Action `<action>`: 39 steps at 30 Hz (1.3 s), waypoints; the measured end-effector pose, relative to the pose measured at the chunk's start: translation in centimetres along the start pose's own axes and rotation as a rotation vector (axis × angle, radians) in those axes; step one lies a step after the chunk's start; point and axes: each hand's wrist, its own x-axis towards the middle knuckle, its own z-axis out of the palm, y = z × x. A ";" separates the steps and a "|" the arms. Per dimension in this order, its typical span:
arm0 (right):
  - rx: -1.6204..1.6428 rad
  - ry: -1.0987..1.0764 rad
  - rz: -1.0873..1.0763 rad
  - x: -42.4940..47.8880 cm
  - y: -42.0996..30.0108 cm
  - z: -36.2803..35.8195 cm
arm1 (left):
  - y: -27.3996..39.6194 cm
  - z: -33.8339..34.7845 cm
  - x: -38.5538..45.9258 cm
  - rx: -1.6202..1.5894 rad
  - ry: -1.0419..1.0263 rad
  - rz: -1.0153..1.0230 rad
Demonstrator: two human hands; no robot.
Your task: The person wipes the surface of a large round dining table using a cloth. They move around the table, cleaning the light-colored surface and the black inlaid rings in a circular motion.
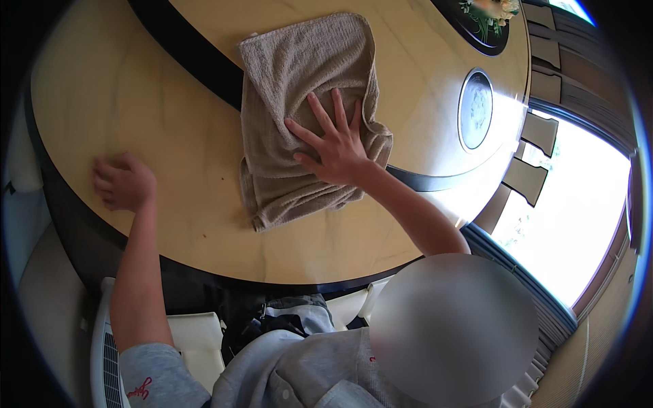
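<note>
Under my right hand (334,148), a beige terry towel (306,66) lies rumpled and partly folded across the round table (199,173). The palm presses flat on the cloth with the fingers spread, not gripping it. The towel lies over part of the black curved band that divides the outer tabletop from the raised-looking inner disc. My left hand (125,183) is near the table's left edge, apart from the towel. Its fingers look bent and slightly blurred, and its palm is hidden.
A round inset plate (475,109) with a metallic rim is at the right of the tabletop. Flowers (490,13) stand beyond it on a dark area. Small dark specks (204,235) dot the near surface. Cream chairs (196,331) stand by the near edge; a bright window (571,204) is at right.
</note>
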 end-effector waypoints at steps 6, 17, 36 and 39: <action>-0.056 0.128 -0.038 7.0 13.6 -3.4 | -0.6 -0.8 0.1 0.040 0.005 -0.017; 0.034 0.443 0.883 22.8 23.8 -8.3 | -0.9 -1.9 2.3 0.041 0.042 0.052; 0.145 0.280 0.181 5.0 -6.3 -1.4 | 0.0 -1.4 0.8 0.166 -0.068 -0.068; 0.139 0.216 0.224 1.9 -2.6 -2.0 | 0.1 -1.1 0.5 0.119 -0.011 -0.024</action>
